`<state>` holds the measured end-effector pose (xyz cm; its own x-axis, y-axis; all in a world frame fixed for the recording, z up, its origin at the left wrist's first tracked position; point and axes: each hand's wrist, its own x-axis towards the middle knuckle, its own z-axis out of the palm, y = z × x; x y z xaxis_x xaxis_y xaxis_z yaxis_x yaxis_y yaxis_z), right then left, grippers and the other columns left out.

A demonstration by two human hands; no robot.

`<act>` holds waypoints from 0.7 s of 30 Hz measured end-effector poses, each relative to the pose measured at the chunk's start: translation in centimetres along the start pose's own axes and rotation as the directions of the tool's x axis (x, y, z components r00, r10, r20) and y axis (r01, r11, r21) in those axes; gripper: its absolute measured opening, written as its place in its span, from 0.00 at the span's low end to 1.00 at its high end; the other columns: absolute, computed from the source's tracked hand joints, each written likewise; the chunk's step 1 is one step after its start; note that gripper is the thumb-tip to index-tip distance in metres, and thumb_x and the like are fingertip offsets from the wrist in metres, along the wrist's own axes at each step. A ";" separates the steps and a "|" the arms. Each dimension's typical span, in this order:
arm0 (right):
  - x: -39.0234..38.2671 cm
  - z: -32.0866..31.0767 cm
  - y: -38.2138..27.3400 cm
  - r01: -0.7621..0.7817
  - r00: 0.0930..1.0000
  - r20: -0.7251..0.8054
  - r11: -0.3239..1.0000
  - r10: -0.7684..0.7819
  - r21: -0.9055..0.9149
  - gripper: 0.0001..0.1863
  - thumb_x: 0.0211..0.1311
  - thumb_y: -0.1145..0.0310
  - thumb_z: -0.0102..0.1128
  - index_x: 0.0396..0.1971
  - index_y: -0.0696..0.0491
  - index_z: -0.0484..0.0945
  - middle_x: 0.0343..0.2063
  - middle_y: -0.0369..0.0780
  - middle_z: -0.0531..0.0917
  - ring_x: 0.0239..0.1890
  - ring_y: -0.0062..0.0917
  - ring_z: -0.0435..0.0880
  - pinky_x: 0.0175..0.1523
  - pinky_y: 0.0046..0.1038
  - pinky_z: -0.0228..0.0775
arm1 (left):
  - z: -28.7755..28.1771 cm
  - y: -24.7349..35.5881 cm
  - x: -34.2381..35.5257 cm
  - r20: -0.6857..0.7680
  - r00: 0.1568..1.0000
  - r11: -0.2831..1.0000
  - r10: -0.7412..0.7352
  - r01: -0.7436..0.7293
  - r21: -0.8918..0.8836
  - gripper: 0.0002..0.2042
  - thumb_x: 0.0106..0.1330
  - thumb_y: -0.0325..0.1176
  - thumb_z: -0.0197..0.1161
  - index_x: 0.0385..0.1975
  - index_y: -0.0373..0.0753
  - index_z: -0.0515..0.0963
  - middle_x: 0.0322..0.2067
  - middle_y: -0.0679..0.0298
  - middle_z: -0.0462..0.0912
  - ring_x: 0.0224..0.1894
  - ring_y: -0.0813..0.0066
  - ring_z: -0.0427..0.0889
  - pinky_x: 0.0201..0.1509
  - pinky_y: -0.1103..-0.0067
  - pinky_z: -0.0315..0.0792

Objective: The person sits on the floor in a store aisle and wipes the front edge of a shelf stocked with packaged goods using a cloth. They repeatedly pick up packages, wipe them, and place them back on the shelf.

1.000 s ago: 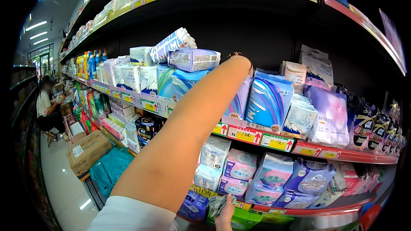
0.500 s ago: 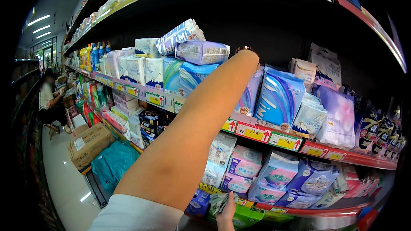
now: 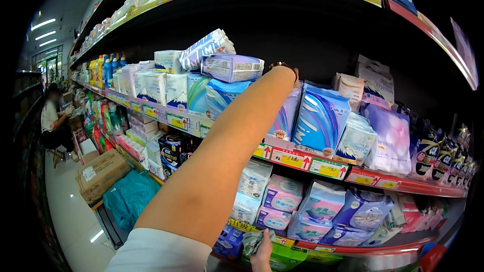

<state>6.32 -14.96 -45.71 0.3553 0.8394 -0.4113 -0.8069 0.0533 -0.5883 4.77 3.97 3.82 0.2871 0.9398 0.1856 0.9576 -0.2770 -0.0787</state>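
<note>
My left forearm reaches diagonally into the middle shelf, a dark bracelet at its wrist. Most of my left hand [image 3: 295,78] is hidden behind a lilac package [image 3: 285,121] and beside a lying lavender pack [image 3: 232,68]. A large blue package with swirls [image 3: 320,121] stands just right of it. Low in the view, my right hand [image 3: 261,252] grips a crumpled grey-green cloth [image 3: 253,242] in front of the bottom shelf, over a green package [image 3: 287,258].
The shelf edges [image 3: 383,179] carry price tags, with several packs and bottles along them. At left, a cardboard box [image 3: 103,176] and a teal plastic bag [image 3: 128,196] sit on a trolley. A seated person [image 3: 53,118] in white is farther along the aisle; another shelf [image 3: 27,106] lines the far left.
Both hands stay in much the same places. The view shifted slightly right, then back, so the shelves sit at slightly different heights in the picture.
</note>
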 end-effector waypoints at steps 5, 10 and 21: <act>-1.1 0.9 -0.1 -0.027 0.998 0.049 0.999 0.026 0.018 0.18 0.67 0.57 0.55 0.41 0.58 0.71 0.33 0.41 0.81 0.32 0.30 0.83 0.34 0.33 0.75 | -0.2 -1.2 3.3 0.040 0.999 0.992 -0.007 0.002 0.127 0.41 0.54 0.44 0.64 0.70 0.55 0.53 0.68 0.62 0.59 0.70 0.56 0.57 0.67 0.52 0.55; -0.9 0.7 -0.3 -0.017 0.999 0.033 0.999 0.016 0.042 0.16 0.67 0.58 0.55 0.40 0.57 0.71 0.33 0.41 0.81 0.32 0.30 0.83 0.33 0.33 0.75 | 0.4 -0.6 3.4 0.084 0.996 0.985 0.016 -0.030 0.170 0.42 0.55 0.43 0.64 0.71 0.59 0.51 0.69 0.64 0.58 0.70 0.56 0.57 0.68 0.50 0.53; -0.5 0.6 0.4 -0.045 0.999 0.019 0.998 0.044 0.043 0.14 0.67 0.60 0.56 0.38 0.56 0.71 0.29 0.40 0.81 0.28 0.30 0.82 0.30 0.33 0.74 | 0.2 -0.3 0.9 0.037 0.999 0.995 0.029 -0.033 0.096 0.37 0.57 0.47 0.63 0.69 0.60 0.56 0.68 0.63 0.59 0.70 0.57 0.57 0.69 0.52 0.53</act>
<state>5.52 -14.99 -45.35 0.3101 0.8511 -0.4236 -0.8415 0.0383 -0.5390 4.79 4.95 3.83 0.3140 0.9380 0.1470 0.9411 -0.2871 -0.1783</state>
